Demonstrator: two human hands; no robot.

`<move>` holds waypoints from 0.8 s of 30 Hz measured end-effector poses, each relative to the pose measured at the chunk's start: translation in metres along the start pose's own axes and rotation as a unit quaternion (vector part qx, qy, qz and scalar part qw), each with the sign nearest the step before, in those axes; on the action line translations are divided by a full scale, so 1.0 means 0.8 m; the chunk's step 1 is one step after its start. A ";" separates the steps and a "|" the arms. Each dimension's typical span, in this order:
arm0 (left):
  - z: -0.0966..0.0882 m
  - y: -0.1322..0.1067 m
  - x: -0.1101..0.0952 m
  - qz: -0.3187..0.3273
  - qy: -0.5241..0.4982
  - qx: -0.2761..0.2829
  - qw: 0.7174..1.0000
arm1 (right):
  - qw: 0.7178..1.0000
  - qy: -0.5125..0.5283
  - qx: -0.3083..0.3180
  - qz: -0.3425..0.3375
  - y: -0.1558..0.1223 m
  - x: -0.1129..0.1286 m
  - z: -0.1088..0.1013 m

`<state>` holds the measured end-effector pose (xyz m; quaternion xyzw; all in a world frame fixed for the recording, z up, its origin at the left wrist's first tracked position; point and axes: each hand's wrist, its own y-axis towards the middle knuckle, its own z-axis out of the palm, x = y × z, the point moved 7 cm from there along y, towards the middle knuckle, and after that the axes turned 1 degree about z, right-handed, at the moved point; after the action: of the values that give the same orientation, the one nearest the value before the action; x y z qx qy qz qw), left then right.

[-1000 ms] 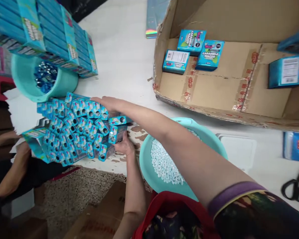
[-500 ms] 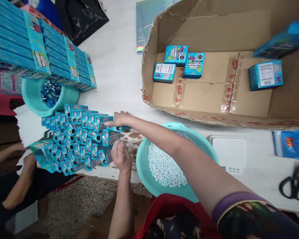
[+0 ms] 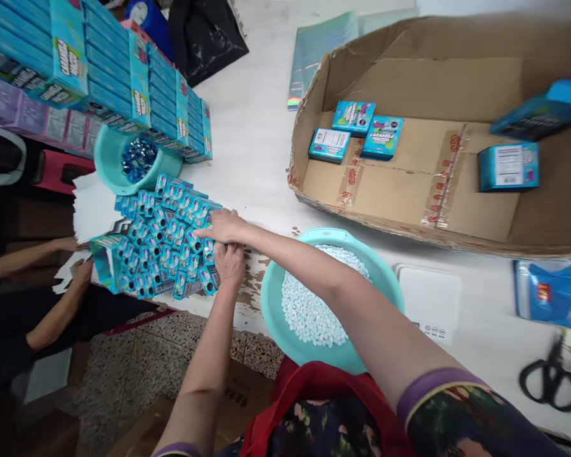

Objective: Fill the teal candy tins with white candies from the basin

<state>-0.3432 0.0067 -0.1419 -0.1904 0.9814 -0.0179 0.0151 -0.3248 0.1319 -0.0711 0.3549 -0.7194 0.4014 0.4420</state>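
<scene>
Small blue candy boxes lie stacked in a dense pile at the table's left front, their ends with round holes facing up and toward me. At the pile's right edge my right hand rests on the boxes, one digit stretched left over them and the other fingers mostly hidden. Just below it, touching the nearby boxes, is my left hand; its fingertips are partly covered, so I cannot tell whether they grip a box. My right forearm crosses above a turquoise basin of small white candies.
An open cardboard carton with several blue boxes stands at the back right. A white scale and black scissors lie right. A turquoise bowl holds blue wrapped pieces. Another person's hands work at the left.
My left hand has moved up to the boxes and now sits close against my right hand. The boxes at the pile's right edge are pressed closer together. The camera view has shifted.
</scene>
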 end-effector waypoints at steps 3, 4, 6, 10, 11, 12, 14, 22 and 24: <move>-0.064 0.000 -0.031 0.023 -0.021 -0.097 0.995 | 0.992 -0.047 -0.021 -0.119 -0.089 0.051 -0.074; -0.091 0.005 -0.050 0.035 -0.046 -0.149 0.987 | 0.986 -0.043 -0.055 -0.151 -0.122 0.056 -0.112; -0.139 0.029 -0.106 0.091 -0.110 -0.225 0.964 | 0.978 -0.047 -0.141 -0.148 -0.187 0.031 -0.200; -0.159 0.150 -0.265 0.230 -0.217 -0.125 0.941 | 0.905 -0.123 -0.408 0.024 -0.317 -0.122 -0.391; -0.145 0.188 -0.303 0.239 -0.225 -0.064 0.942 | 0.876 -0.146 -0.453 0.079 -0.349 -0.164 -0.425; -0.126 0.225 -0.333 0.221 -0.223 -0.006 0.949 | 0.851 -0.164 -0.482 0.128 -0.379 -0.202 -0.450; -0.078 0.287 -0.370 0.129 -0.184 0.100 0.969 | 0.829 -0.176 -0.499 0.181 -0.427 -0.257 -0.471; -0.014 0.303 -0.400 0.015 -0.304 0.248 0.920 | 0.826 -0.073 -0.555 0.059 -0.510 -0.198 -0.361; -0.040 0.255 -0.404 0.028 -0.450 0.273 0.850 | 0.815 -0.065 -0.576 0.022 -0.511 -0.157 -0.318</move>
<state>-0.1207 0.3181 -0.1112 -0.1379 0.8280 -0.1969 0.5066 0.1634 0.2038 -0.0063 0.0449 -0.8536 -0.1001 0.5093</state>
